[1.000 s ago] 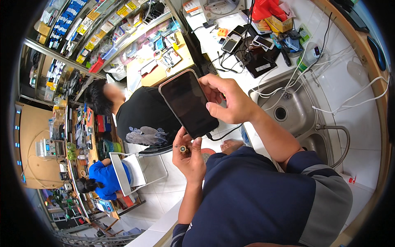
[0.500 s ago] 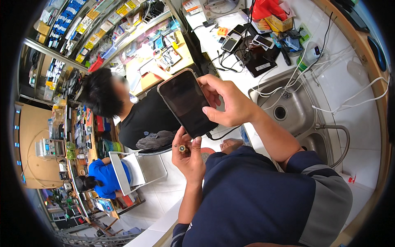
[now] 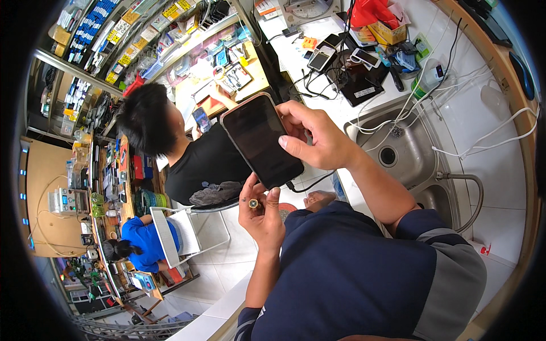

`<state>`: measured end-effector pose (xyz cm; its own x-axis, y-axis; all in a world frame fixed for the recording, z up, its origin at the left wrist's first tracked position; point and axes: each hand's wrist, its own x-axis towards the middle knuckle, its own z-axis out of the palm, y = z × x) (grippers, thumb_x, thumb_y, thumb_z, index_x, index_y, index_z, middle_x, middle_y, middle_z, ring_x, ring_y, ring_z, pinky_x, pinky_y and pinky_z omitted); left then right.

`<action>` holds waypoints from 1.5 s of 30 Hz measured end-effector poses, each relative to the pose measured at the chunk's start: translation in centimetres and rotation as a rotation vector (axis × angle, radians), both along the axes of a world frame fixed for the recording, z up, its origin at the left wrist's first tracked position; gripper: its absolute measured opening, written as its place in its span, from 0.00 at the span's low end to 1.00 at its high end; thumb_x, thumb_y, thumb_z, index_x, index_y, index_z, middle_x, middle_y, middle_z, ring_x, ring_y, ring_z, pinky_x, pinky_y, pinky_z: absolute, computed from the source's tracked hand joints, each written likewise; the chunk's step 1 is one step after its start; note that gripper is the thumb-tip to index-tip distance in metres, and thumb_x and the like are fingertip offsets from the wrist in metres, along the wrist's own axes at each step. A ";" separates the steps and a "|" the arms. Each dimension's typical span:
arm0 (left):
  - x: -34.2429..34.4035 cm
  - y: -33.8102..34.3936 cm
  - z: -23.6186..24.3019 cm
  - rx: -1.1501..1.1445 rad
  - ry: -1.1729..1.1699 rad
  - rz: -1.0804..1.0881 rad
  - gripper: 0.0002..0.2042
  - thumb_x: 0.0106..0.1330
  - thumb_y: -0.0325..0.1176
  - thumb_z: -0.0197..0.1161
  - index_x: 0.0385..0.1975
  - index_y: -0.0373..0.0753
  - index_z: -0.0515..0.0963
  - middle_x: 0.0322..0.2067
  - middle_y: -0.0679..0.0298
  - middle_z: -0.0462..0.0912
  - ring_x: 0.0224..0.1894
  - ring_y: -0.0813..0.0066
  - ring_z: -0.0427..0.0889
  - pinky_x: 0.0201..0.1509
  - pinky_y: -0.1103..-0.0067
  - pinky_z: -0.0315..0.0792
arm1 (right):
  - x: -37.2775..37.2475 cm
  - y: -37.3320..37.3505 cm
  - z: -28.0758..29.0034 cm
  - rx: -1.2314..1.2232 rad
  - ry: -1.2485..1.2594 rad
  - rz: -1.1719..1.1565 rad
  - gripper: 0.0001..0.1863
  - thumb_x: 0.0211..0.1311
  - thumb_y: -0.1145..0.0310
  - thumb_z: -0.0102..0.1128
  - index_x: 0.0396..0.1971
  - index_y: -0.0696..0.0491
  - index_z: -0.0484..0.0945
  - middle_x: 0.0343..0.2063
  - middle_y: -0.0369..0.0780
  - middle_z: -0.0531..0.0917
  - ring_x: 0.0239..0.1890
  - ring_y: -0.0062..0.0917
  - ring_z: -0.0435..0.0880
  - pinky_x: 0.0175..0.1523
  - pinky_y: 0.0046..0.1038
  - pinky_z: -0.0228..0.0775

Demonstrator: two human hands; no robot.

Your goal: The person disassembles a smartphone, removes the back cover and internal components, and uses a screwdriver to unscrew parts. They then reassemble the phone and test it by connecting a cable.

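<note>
A dark-screened smartphone (image 3: 259,150) in a pale-edged case is held tilted between my two hands. My right hand (image 3: 321,136) grips its right side, the thumb lying over the edge of the screen and the fingers behind. At the lower corner my left hand (image 3: 264,221) is closed, its fingertips and thumb touching the phone's bottom end. A round gold ring (image 3: 253,203) sits at the left hand's fingers. A black cable (image 3: 311,187) runs from the phone's bottom edge toward the right, below my right hand. The phone's back is hidden.
Close ahead sits a person in black (image 3: 205,162) holding another phone (image 3: 201,118) at a workbench (image 3: 259,68). Another person in blue (image 3: 145,241) sits beside a white chair (image 3: 185,234). To the right are a steel sink (image 3: 418,150), white cables (image 3: 472,152) and a cluttered white counter (image 3: 290,54).
The person in black has turned the head away, and a phone with a lit screen now shows in that person's hand. My own hands and phone have shifted only slightly.
</note>
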<state>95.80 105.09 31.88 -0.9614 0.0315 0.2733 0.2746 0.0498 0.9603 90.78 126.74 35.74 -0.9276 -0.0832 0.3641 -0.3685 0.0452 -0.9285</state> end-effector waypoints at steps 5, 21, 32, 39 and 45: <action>0.1 -0.1 0.1 -0.005 0.002 -0.011 0.25 0.71 0.20 0.70 0.67 0.30 0.74 0.43 0.62 0.88 0.35 0.89 0.75 0.37 0.88 0.67 | 0.0 -0.1 0.1 -0.010 -0.005 -0.011 0.22 0.68 0.69 0.65 0.59 0.59 0.74 0.29 0.32 0.83 0.29 0.12 0.73 0.34 0.19 0.64; 0.1 0.0 0.2 -0.017 0.000 -0.019 0.24 0.73 0.20 0.68 0.68 0.30 0.73 0.45 0.60 0.89 0.39 0.85 0.79 0.44 0.86 0.71 | 0.3 0.0 0.3 0.016 0.023 -0.029 0.28 0.59 0.72 0.68 0.60 0.60 0.74 0.30 0.33 0.83 0.30 0.15 0.74 0.37 0.22 0.66; 0.3 -0.2 0.3 -0.036 -0.027 -0.006 0.24 0.73 0.21 0.68 0.68 0.29 0.72 0.44 0.61 0.88 0.43 0.82 0.83 0.46 0.86 0.75 | 0.1 -0.2 0.1 0.045 0.093 -0.072 0.23 0.61 0.72 0.69 0.55 0.59 0.74 0.27 0.37 0.85 0.26 0.19 0.83 0.32 0.23 0.73; 0.4 -0.2 0.5 -0.025 -0.030 -0.010 0.24 0.73 0.21 0.68 0.68 0.29 0.73 0.43 0.62 0.88 0.42 0.84 0.82 0.45 0.86 0.74 | 0.1 -0.2 0.0 0.047 0.118 -0.063 0.23 0.61 0.72 0.69 0.55 0.59 0.74 0.26 0.37 0.85 0.25 0.19 0.82 0.32 0.23 0.72; 0.3 -0.3 0.3 -0.048 -0.018 0.000 0.24 0.73 0.21 0.68 0.67 0.29 0.73 0.42 0.62 0.88 0.41 0.84 0.82 0.45 0.86 0.74 | 0.4 -0.2 0.3 0.022 0.043 -0.042 0.27 0.59 0.71 0.69 0.59 0.60 0.74 0.29 0.34 0.82 0.29 0.16 0.73 0.36 0.22 0.66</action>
<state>96.14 104.83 32.19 -0.9662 0.0443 0.2541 0.2573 0.0954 0.9616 91.18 126.51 36.05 -0.9142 -0.0529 0.4019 -0.4051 0.0813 -0.9107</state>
